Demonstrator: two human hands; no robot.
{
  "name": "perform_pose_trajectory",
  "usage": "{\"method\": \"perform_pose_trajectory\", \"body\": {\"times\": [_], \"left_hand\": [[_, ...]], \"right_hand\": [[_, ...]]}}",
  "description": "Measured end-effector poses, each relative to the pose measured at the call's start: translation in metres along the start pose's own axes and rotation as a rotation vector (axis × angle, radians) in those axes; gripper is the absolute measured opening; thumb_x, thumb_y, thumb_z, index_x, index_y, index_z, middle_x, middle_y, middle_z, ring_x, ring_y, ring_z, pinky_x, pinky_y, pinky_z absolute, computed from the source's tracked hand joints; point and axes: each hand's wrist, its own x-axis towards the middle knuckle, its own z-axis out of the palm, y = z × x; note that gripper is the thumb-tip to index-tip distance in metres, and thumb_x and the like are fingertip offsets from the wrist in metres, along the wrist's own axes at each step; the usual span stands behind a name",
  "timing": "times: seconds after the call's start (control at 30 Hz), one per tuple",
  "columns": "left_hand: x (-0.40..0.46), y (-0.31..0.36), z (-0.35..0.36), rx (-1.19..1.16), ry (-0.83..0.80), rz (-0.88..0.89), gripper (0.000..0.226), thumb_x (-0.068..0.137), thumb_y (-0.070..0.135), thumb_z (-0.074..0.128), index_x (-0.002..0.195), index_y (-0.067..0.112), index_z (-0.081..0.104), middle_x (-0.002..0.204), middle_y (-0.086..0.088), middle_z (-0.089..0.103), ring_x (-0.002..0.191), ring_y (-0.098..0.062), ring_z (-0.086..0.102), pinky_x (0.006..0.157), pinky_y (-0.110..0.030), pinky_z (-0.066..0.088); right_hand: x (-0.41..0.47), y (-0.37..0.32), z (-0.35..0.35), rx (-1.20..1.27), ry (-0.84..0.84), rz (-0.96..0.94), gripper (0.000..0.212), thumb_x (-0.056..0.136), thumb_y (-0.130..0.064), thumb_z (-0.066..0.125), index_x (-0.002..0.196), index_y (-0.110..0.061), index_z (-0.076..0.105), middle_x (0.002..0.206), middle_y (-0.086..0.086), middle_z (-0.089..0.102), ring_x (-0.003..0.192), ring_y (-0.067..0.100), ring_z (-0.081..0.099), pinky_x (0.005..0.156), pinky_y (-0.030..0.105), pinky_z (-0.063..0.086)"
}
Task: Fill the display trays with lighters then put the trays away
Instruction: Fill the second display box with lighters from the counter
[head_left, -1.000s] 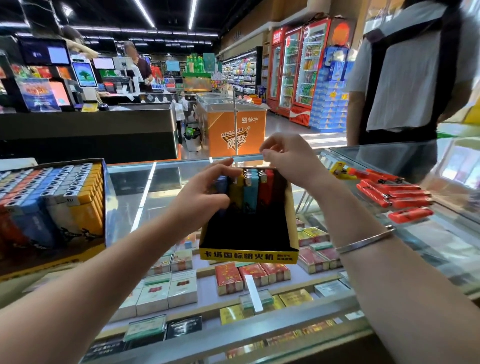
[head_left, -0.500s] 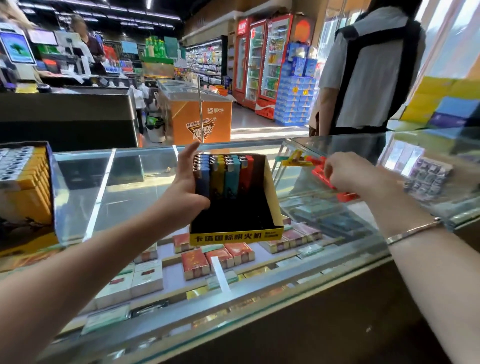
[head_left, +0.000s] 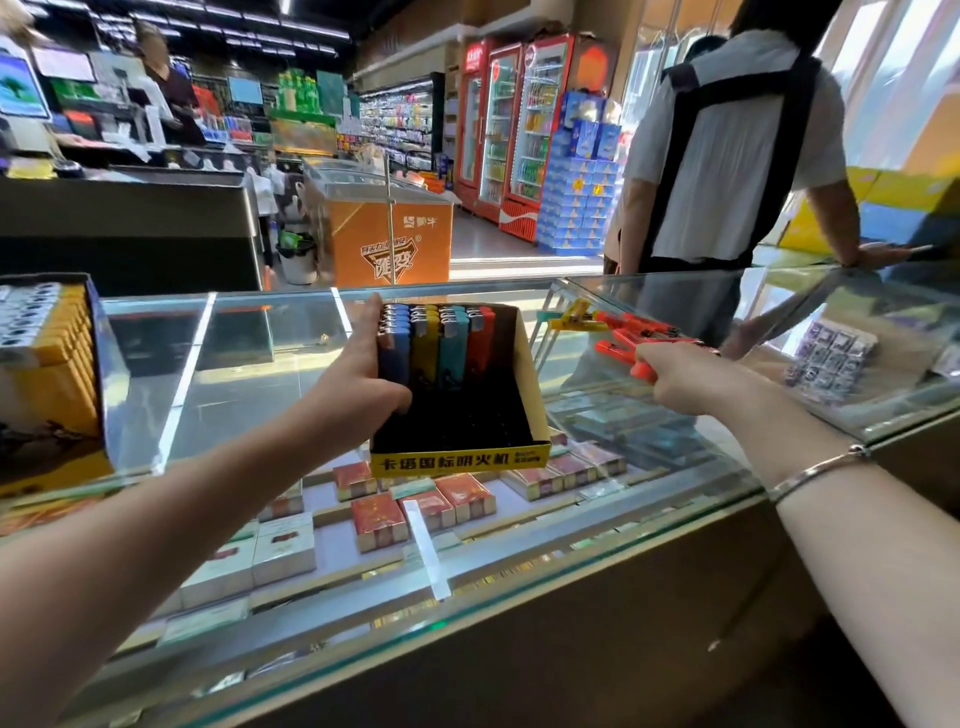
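I see the yellow display tray (head_left: 462, 460) sitting on the glass counter (head_left: 249, 364) at the centre of the frame, its black floor mostly bare. Along its far end stand rows of lighters (head_left: 434, 345) in blue, yellow, teal and red, upright and packed side by side. My left hand (head_left: 358, 374) rests against the tray's left side with straight fingers laid along the blue lighters and the thumb hooked in front of them. To the right of centre, my right hand (head_left: 685, 376) is curled round a red lighter (head_left: 641, 370), gripping it beside a loose pile of red lighters (head_left: 644, 332) lying flat on the glass. At the left edge of the frame stands a second display tray (head_left: 47, 358), filled with orange lighters. Cigarette packs (head_left: 379, 519) lie beneath the glass.
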Motion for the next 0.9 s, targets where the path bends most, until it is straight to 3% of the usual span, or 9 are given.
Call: {"method": "perform_pose_trajectory", "body": {"times": [0.07,0.13,0.2,0.33,0.47,0.57,0.73,0.83,0.9], "left_hand": [[0.0,0.0,0.0,-0.008,-0.003,0.001,0.099,0.077,-0.021,0.046,0.145,0.038,0.005,0.146,-0.017,0.023,0.117,-0.029,0.045,0.068,-0.024,0.05],[0.0,0.0,-0.001,0.005,-0.004,0.009,0.099,0.077,-0.021,0.046,0.145,0.039,0.005,0.144,-0.017,0.025,0.114,-0.029,0.047,0.072,-0.026,0.05],[0.0,0.0,-0.001,0.027,-0.006,0.016,0.098,0.078,-0.02,0.046,0.144,0.039,0.004,0.142,-0.018,0.027,0.113,-0.029,0.048,0.076,-0.03,0.05],[-0.001,0.0,-0.001,0.055,-0.01,0.023,0.096,0.08,-0.018,0.046,0.145,0.038,0.004,0.138,-0.014,0.03,0.111,-0.027,0.049,0.077,-0.029,0.05],[-0.001,0.002,-0.001,0.059,-0.005,0.025,0.095,0.08,-0.018,0.046,0.145,0.037,0.005,0.127,-0.007,0.033,0.108,-0.024,0.05,0.078,-0.03,0.05],[-0.002,0.003,-0.001,0.043,-0.012,0.017,0.095,0.08,-0.018,0.046,0.145,0.037,0.005,0.126,-0.006,0.032,0.112,-0.027,0.048,0.086,-0.038,0.049],[-0.002,0.003,-0.002,0.079,-0.015,0.031,0.095,0.079,-0.019,0.046,0.145,0.036,0.004,0.133,-0.008,0.03,0.116,-0.028,0.046,0.09,-0.039,0.047],[0.0,0.002,-0.003,0.079,-0.002,0.044,0.096,0.076,-0.022,0.043,0.144,0.036,0.009,0.138,-0.009,0.029,0.119,-0.029,0.044,0.097,-0.043,0.044],[0.001,0.002,-0.003,0.072,0.004,0.057,0.095,0.074,-0.025,0.04,0.142,0.036,0.014,0.127,-0.004,0.036,0.111,-0.023,0.048,0.093,-0.04,0.046]], "right_hand": [[0.0,0.002,0.002,0.02,0.184,0.048,0.013,0.084,-0.004,0.046,0.085,-0.017,0.049,0.095,0.009,0.052,0.088,0.029,0.052,0.071,0.035,0.039],[0.0,0.01,0.003,-0.036,0.355,0.102,0.024,0.082,-0.003,0.047,0.104,-0.011,0.053,0.102,0.015,0.051,0.1,0.035,0.05,0.078,0.04,0.041],[0.002,0.018,0.005,-0.086,0.347,0.158,0.032,0.083,-0.002,0.045,0.114,-0.009,0.053,0.109,0.016,0.048,0.106,0.036,0.046,0.083,0.043,0.04],[0.006,0.025,0.012,-0.106,0.197,0.175,0.033,0.084,0.0,0.041,0.115,-0.007,0.049,0.116,0.015,0.049,0.112,0.034,0.042,0.09,0.044,0.042],[0.012,0.026,0.006,-0.172,0.153,0.097,0.027,0.084,-0.002,0.042,0.107,-0.008,0.055,0.101,0.01,0.049,0.097,0.029,0.048,0.075,0.035,0.04],[0.015,0.022,-0.002,-0.12,0.078,0.101,0.013,0.084,-0.009,0.05,0.092,-0.01,0.06,0.086,0.006,0.057,0.077,0.024,0.055,0.067,0.031,0.043],[0.019,0.015,-0.005,0.015,0.03,0.17,0.005,0.079,-0.017,0.058,0.077,-0.012,0.057,0.076,0.008,0.058,0.067,0.02,0.055,0.052,0.028,0.038],[0.023,0.014,0.001,0.168,0.129,0.257,0.008,0.079,-0.018,0.057,0.082,-0.011,0.057,0.073,0.008,0.056,0.065,0.023,0.054,0.056,0.028,0.04],[0.028,0.013,0.004,0.308,0.264,0.291,0.01,0.081,-0.019,0.057,0.088,-0.012,0.058,0.071,0.005,0.055,0.065,0.024,0.053,0.062,0.03,0.042]]}}
